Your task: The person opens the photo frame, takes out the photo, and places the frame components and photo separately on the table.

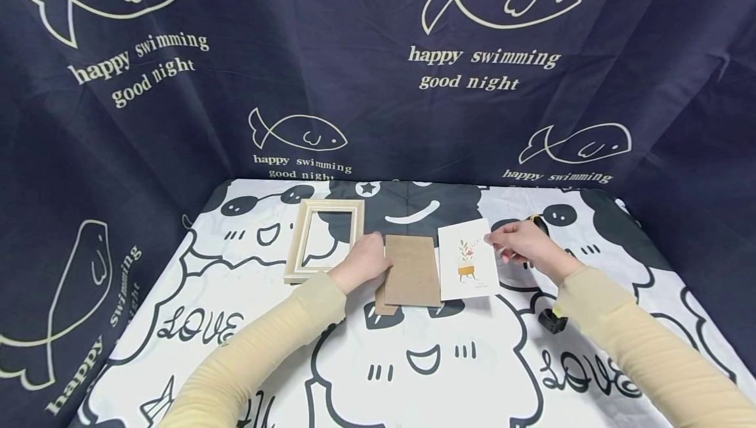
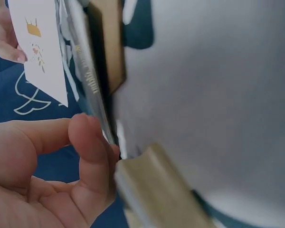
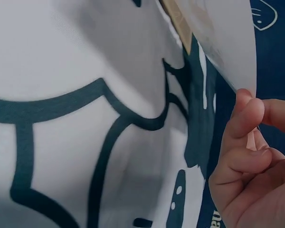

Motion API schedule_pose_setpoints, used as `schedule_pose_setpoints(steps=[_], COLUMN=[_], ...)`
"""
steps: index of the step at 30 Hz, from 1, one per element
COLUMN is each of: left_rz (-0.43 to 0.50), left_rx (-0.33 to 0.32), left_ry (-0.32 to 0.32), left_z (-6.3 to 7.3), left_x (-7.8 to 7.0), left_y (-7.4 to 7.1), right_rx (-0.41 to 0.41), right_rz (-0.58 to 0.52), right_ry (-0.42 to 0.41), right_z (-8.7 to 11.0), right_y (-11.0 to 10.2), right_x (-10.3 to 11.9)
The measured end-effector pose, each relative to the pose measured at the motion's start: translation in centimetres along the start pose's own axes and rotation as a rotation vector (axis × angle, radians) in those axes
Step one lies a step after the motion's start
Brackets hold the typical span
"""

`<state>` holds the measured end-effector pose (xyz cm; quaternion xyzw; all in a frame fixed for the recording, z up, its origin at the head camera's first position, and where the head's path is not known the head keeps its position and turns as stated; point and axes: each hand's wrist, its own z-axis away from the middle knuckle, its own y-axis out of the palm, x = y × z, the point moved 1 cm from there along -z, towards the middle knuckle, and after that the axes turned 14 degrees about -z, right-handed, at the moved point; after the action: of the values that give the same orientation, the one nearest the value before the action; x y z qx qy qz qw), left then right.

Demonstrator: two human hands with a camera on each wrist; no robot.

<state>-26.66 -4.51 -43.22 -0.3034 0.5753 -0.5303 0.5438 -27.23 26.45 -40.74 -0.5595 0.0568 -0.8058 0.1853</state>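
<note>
My right hand [image 1: 520, 241] pinches a white card [image 1: 470, 259] by its upper right edge; the card bears a printed plant in an orange pot. In the right wrist view, thumb and fingertips [image 3: 249, 107] meet at the card's corner. My left hand [image 1: 366, 258] is at the left edge of a brown board [image 1: 413, 270], which overlaps another brown piece [image 1: 386, 306]. In the left wrist view, its curled fingers [image 2: 88, 137] hold the near end of a thin glossy sheet [image 2: 88, 71] that mirrors lettering. The card hangs just right of the boards.
A cream picture frame [image 1: 298, 237] lies left of my left hand. Black-and-yellow items [image 1: 552, 320] lie near my right forearm, one partly behind the hand. A patterned cloth [image 1: 425, 375] covers the table, and dark curtains [image 1: 378, 73] enclose the back and sides.
</note>
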Motion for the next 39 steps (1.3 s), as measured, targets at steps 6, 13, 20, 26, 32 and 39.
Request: schedule_pose_setpoints(steps=[6,13,20,26,32,39], left_rz=[0.040,0.291,0.626,0.596,0.572,0.497], left_rx=[-0.060,0.034,0.103,0.048,0.017,0.010], left_ry=[0.041,0.068,0.032,-0.004,-0.051,-0.084], left_z=[-0.1,-1.1,-2.0,-2.7,-3.6,-4.2], left_x=[-0.5,-0.8,-0.9,-0.9,-0.6,-0.4], left_y=[-1.1,-1.6,-1.6,-2.3,-2.7,-2.7], right_rx=[0.029,0.059,0.054,0.043,0.024,-0.003], right_rz=[-0.063,-0.124,-0.175,-0.189,-0.180,-0.167], right_ry=[0.020,-0.015,-0.061,-0.084,-0.078,-0.075], right_z=[-0.2,-0.8,-1.7,-2.6,-3.9,-5.4], right_y=[0.7,2.5,4.1,5.0,5.6,6.1], right_x=[0.8,1.7,2.7,3.1,3.3,2.8])
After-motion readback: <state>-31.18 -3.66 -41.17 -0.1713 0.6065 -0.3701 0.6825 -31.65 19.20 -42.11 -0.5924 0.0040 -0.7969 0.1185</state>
